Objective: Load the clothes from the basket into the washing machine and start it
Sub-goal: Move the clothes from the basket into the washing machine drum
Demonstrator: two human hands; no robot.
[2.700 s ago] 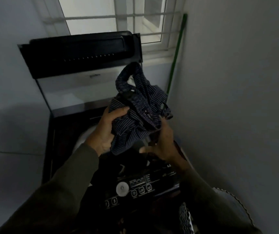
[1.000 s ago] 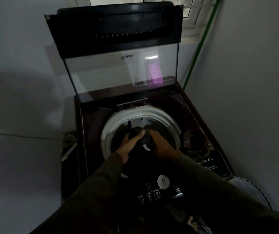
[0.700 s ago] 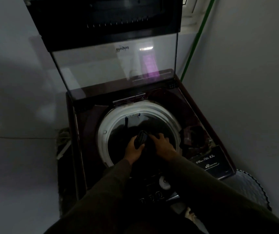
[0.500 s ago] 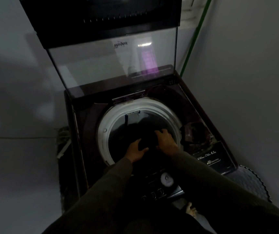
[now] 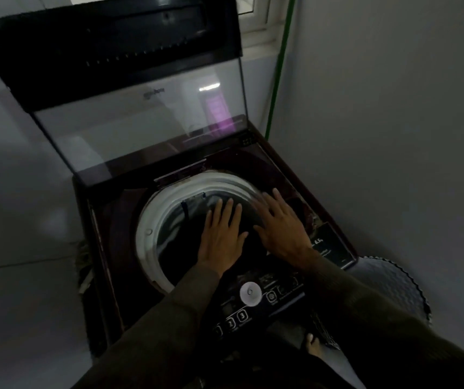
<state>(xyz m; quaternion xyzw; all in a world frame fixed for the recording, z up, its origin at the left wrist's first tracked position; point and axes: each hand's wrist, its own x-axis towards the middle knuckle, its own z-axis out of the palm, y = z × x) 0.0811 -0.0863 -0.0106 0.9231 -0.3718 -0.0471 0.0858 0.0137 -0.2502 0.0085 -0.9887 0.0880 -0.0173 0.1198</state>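
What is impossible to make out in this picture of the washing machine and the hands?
- clothes in the drum: head view, too dark, partly covered by the left hand and right hand; the pieces cannot be counted.
- basket: head view, inside hidden by the right sleeve.
- control panel labels: head view, too small and dim.
- right fingertips: head view, motion blur.
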